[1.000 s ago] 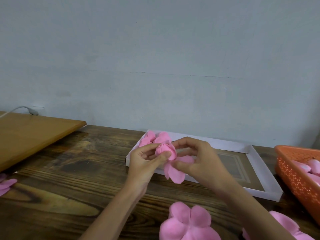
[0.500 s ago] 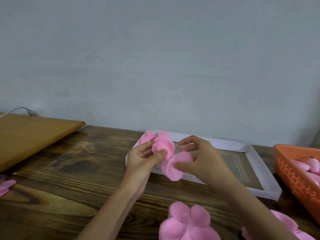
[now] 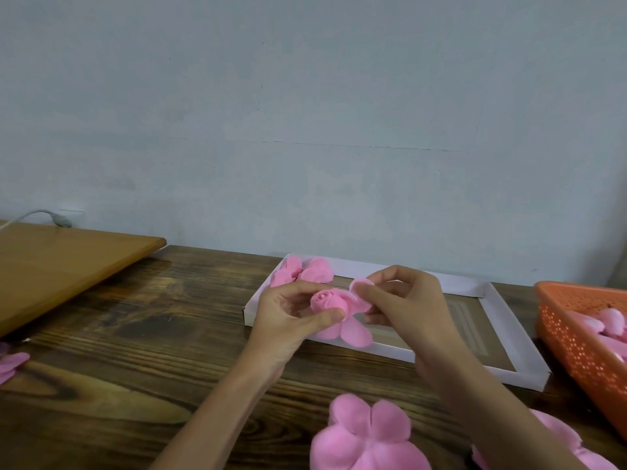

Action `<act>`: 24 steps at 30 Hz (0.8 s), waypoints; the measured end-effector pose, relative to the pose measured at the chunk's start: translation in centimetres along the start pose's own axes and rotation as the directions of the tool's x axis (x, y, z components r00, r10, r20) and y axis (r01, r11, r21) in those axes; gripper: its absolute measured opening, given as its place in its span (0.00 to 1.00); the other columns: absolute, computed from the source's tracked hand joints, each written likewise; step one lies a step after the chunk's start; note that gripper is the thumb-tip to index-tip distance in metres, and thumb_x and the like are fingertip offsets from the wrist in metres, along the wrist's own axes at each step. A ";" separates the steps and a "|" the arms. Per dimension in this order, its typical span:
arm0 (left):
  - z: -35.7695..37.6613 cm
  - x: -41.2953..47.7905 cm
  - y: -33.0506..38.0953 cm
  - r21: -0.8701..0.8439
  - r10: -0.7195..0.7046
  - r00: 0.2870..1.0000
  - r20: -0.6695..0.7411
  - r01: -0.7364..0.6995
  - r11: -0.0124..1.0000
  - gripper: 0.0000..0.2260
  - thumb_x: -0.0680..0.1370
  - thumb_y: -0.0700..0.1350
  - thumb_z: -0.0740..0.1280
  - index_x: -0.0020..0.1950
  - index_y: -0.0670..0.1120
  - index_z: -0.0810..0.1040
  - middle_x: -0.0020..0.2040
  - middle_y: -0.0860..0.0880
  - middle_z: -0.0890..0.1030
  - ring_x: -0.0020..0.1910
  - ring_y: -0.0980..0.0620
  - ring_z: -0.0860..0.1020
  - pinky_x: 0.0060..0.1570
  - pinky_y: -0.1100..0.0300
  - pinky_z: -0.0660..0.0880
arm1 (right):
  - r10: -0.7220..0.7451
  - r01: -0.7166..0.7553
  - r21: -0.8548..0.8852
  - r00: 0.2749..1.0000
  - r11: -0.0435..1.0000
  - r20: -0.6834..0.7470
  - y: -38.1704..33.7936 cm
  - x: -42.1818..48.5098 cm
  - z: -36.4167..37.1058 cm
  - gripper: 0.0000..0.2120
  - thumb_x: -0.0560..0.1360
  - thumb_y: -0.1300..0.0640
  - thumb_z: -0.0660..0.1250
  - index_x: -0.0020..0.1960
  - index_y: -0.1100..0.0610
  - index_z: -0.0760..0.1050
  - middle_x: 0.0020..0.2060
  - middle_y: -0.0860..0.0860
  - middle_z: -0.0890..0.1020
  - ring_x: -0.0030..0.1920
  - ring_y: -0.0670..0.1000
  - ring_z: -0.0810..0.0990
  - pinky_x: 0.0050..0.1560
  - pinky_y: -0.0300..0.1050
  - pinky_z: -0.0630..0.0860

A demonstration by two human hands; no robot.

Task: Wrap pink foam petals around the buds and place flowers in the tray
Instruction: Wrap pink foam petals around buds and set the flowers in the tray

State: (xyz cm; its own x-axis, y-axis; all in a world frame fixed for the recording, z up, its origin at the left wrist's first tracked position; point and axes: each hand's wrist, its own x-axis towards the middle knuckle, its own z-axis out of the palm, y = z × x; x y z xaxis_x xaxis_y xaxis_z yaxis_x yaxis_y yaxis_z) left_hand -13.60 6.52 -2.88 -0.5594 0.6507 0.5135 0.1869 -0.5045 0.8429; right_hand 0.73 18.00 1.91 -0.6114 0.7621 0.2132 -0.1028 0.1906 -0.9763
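- Head view: our left hand point(image 3: 288, 320) has its fingers clamped on the bud point(image 3: 327, 300), held over the tray's point(image 3: 458, 286) near-left corner.
- Right hand point(image 3: 407, 310) pinches a loose petal point(image 3: 361, 288) touching the bud's right side. We judge the wrap goes leftward, and the right hand is nearer.

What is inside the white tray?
Pink foam flowers lie in the far left corner of the white tray; its right half shows bare floor. The left hand, right hand and the flower they hold cover the near left part.
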 end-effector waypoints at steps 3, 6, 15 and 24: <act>0.2 0.0 0.1 0.005 0.017 1.000 0.014 -0.017 1.000 0.16 0.66 0.39 0.82 0.52 0.50 0.89 0.53 0.46 0.88 0.53 0.49 0.87 0.50 0.61 0.82 | -0.096 0.100 -0.068 0.994 0.993 0.053 0.0 -0.3 0.7 0.05 0.74 0.58 0.78 0.44 0.58 0.84 0.38 0.55 0.87 0.39 0.54 0.86 0.41 0.46 0.84; 0.2 0.0 0.1 -0.019 0.010 1.000 -0.028 -0.011 1.000 0.17 0.65 0.45 0.82 0.53 0.49 0.89 0.56 0.46 0.88 0.57 0.47 0.86 0.51 0.58 0.82 | -0.161 0.173 -0.081 0.978 0.982 0.131 0.0 -0.5 1.0 0.03 0.76 0.59 0.76 0.43 0.54 0.86 0.39 0.51 0.88 0.43 0.50 0.86 0.46 0.43 0.82; 0.2 0.2 -0.6 -0.126 -0.060 0.974 -0.218 0.033 0.991 0.15 0.63 0.49 0.82 0.48 0.47 0.88 0.47 0.40 0.87 0.47 0.45 0.85 0.49 0.50 0.83 | -0.251 0.289 -0.116 0.931 0.950 0.266 0.2 -1.3 1.8 0.14 0.71 0.64 0.80 0.53 0.50 0.85 0.48 0.45 0.88 0.51 0.47 0.86 0.52 0.43 0.83; -0.2 0.4 -0.1 -0.224 -0.130 0.983 -0.128 0.099 0.969 0.16 0.61 0.45 0.83 0.48 0.49 0.89 0.50 0.41 0.88 0.49 0.47 0.86 0.48 0.57 0.83 | -0.277 0.302 -0.131 0.944 0.944 0.178 0.2 -1.3 1.9 0.18 0.68 0.61 0.83 0.53 0.49 0.81 0.47 0.44 0.87 0.49 0.47 0.87 0.49 0.47 0.85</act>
State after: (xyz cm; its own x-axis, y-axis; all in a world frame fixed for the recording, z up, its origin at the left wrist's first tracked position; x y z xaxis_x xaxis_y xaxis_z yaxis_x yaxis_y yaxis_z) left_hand -13.99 6.68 -2.83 -0.6775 0.6329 0.3747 -0.0554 -0.5518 0.8321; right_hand 0.01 15.94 1.33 -0.6888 0.5564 0.4647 -0.1788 0.4908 -0.8527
